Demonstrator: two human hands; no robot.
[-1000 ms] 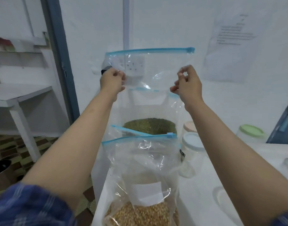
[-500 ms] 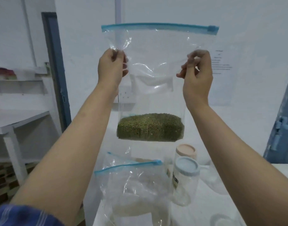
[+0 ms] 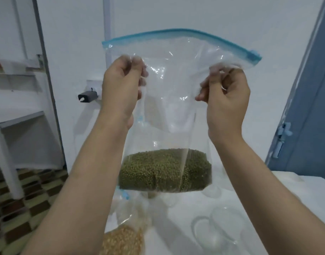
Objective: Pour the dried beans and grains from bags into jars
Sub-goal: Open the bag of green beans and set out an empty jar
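- Centrally, a clear zip-top bag (image 3: 176,100) hung in mid-air in the middle of the frame, well above the white table (image 3: 287,208) at the lower right.
- Its blue zip strip (image 3: 180,34) arched across the top, with the slider tab at the right end, toward the upper right of the frame.
- Green beans (image 3: 165,170) lay bunched in the bag's bottom as a low, dense mound; the plastic above them was see-through, creased and slack.
- The left hand (image 3: 121,89) pinched the bag's left side below the zip, fingers curled tightly on the plastic.
- The right hand (image 3: 226,94) pinched the right side in the same way, thumb and fingers closed on a fold of film.
- Below the hanging bag, at the lower centre, a second clear bag (image 3: 125,238) holding tan grains sat on the table's left edge; whether the two bags touched could not be told.
- Clear jars (image 3: 213,230) showed faintly on the table at the lower right, blurred.
- At the left edge stood a white side table (image 3: 16,124) over checkered floor; a blue door (image 3: 309,115) bounded the right edge.
- Open space lay between the hanging bag and the white wall behind it.
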